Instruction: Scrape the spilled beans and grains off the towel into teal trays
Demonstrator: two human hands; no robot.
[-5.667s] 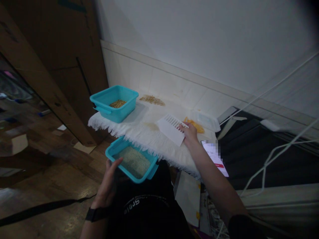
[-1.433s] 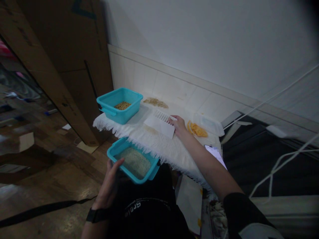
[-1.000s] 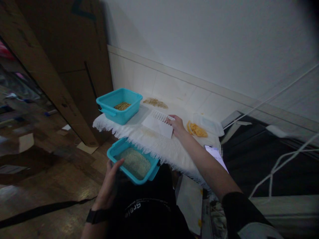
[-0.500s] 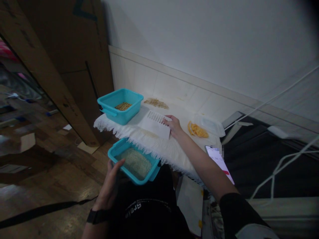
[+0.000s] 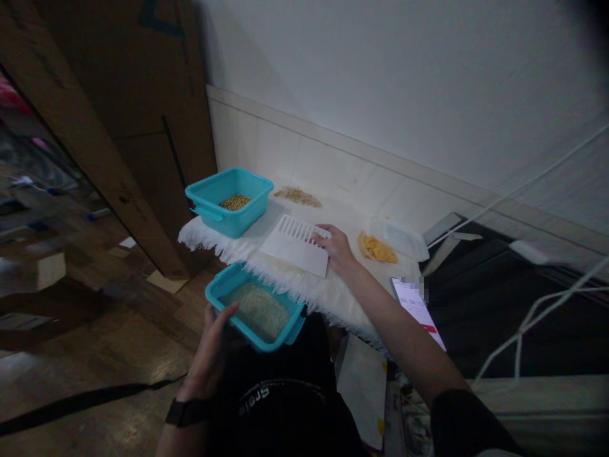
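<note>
- A black band (image 5: pixel 183 411) is worn at the wrist of the left hand (image 5: pixel 209 352).
- A black garment (image 5: pixel 285 412) with pale printed lettering is worn on the torso.
- A black sleeve (image 5: pixel 469 425) is noted well short of the right hand (image 5: pixel 335 244); the forearm is left uncovered.

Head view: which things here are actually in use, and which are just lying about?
In use:
left hand gripping the near teal tub of white grain
right hand holding the white slotted scraper on the fringed cloth

Lying about:
far teal tub with brown grains
loose grain pile
orange pieces
phone
</note>
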